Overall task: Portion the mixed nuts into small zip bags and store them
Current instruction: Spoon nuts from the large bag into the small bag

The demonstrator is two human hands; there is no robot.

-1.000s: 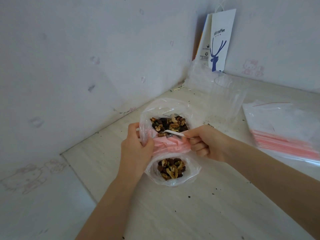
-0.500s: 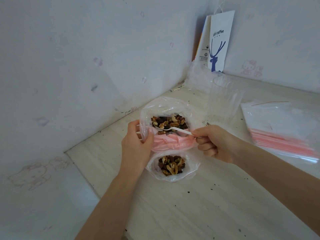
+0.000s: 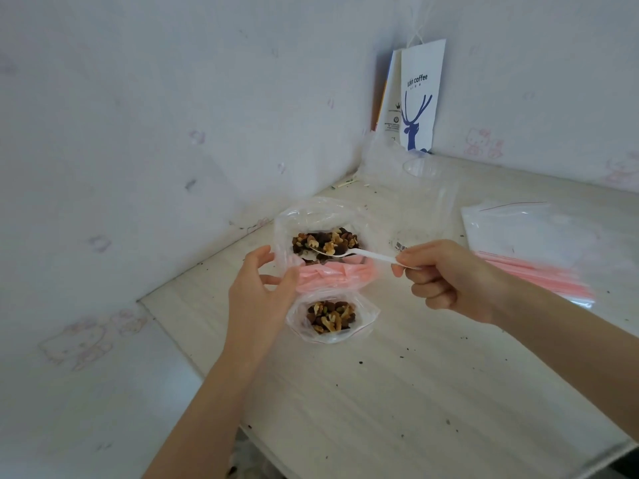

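Note:
A large clear bag of mixed nuts sits open on the table, with a pink liner folded over its near side. Just in front lies a small zip bag, open, partly filled with nuts. My left hand grips the left edges of both bags and holds them open. My right hand pinches the handle of a white plastic spoon. The spoon's bowl carries a few nuts and hovers over the large bag.
A stack of empty zip bags with pink seals lies at the right. A clear plastic cup stands behind the nuts. A white paper coffee bag leans in the wall corner. Crumbs dot the table.
My right hand has drawn back to the right and lifted the spoon out of the large bag with nuts on it. The left hand keeps its hold on the bags.

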